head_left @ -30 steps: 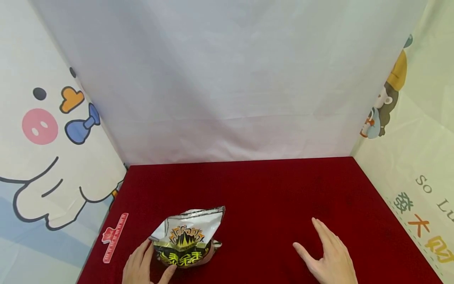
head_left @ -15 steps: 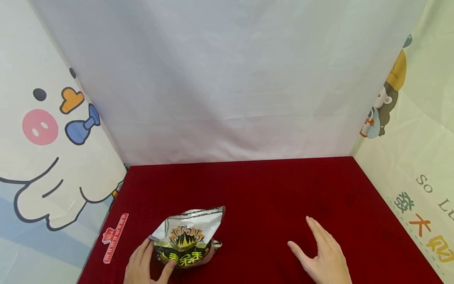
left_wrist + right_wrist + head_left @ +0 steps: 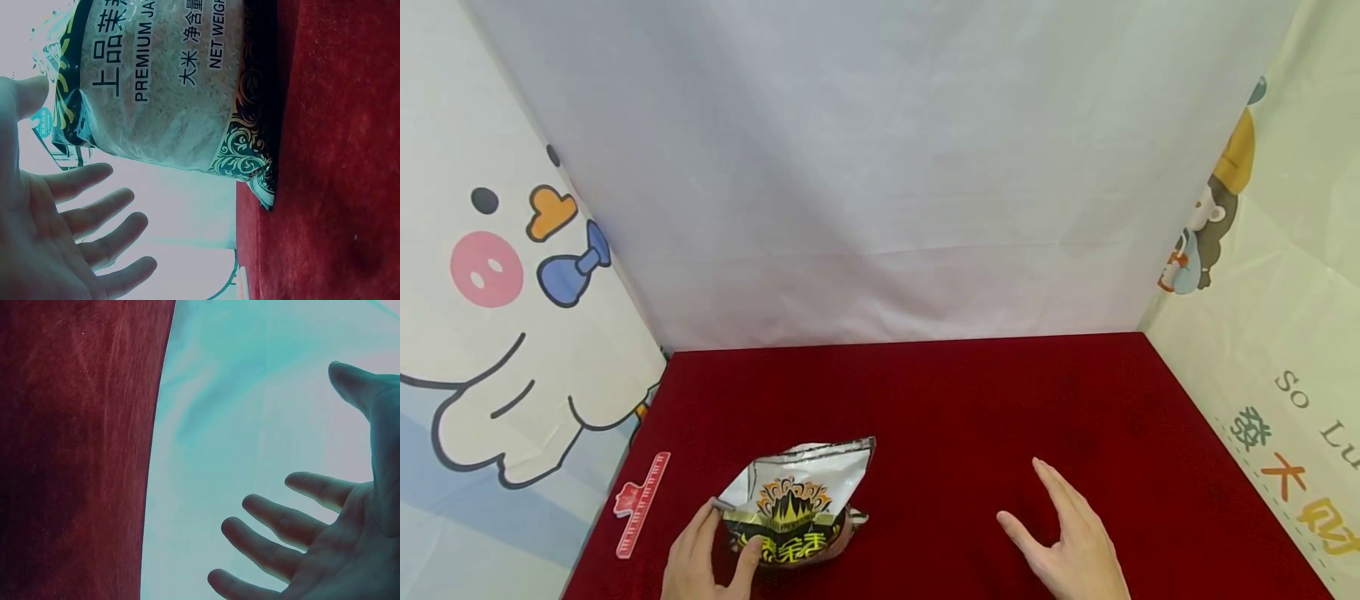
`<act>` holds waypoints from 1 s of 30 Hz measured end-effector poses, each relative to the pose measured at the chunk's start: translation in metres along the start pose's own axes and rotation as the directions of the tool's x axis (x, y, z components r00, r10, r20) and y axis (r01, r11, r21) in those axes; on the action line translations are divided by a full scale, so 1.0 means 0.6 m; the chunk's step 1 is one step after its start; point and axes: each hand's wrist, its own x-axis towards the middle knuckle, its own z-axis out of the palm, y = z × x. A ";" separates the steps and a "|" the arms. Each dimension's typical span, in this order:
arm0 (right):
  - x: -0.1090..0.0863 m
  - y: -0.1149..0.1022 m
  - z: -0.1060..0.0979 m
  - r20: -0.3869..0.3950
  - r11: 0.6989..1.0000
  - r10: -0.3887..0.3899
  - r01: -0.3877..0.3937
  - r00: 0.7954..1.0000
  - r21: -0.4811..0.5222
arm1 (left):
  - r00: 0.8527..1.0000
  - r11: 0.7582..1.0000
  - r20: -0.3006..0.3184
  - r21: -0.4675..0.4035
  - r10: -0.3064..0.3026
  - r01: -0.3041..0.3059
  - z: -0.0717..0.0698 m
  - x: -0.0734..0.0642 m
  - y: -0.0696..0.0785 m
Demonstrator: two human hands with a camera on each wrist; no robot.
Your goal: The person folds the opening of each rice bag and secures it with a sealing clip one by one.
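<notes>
A bag of rice (image 3: 797,508) stands on the red cloth at the front left, its silvery top slumped over. Rice grains and printed lettering show through its clear front (image 3: 175,112) in the left wrist view. My left hand (image 3: 703,562) is at the bag's left side, fingers spread and thumb in front of it; whether the fingertips touch it, I cannot tell. Well to the right, my right hand (image 3: 1075,546) hovers with fingers straight and thumb apart, holding nothing. Its palm (image 3: 344,550) faces the bag's side.
A red bag clip (image 3: 642,506) with a bear-shaped tab lies on the red cloth (image 3: 940,417) left of the bag. A white curtain (image 3: 910,167) closes off the back, and printed cloth walls stand at both sides.
My right hand has drifted left, toward the bag. My left thumb has moved up and left across the bag's front, while the bag and the clip have stayed in place.
</notes>
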 end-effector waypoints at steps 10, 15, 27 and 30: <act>0.003 -0.008 0.001 0.001 1.000 -0.016 0.016 1.000 0.023 | 0.991 0.995 -0.132 -0.092 0.021 -0.033 -0.006 -0.001 0.001; 0.002 -0.008 0.001 0.007 1.000 -0.015 0.015 1.000 0.025 | 0.969 0.989 -0.241 -0.128 0.044 -0.077 -0.006 -0.004 0.001; 0.001 -0.009 -0.004 -0.002 1.000 -0.013 0.013 1.000 0.023 | 0.930 0.962 -0.305 -0.111 0.205 -0.249 0.003 -0.003 -0.004; 0.001 -0.008 -0.005 -0.007 1.000 -0.012 0.012 1.000 0.023 | 0.919 0.951 -0.305 -0.102 0.248 -0.291 0.005 -0.002 -0.005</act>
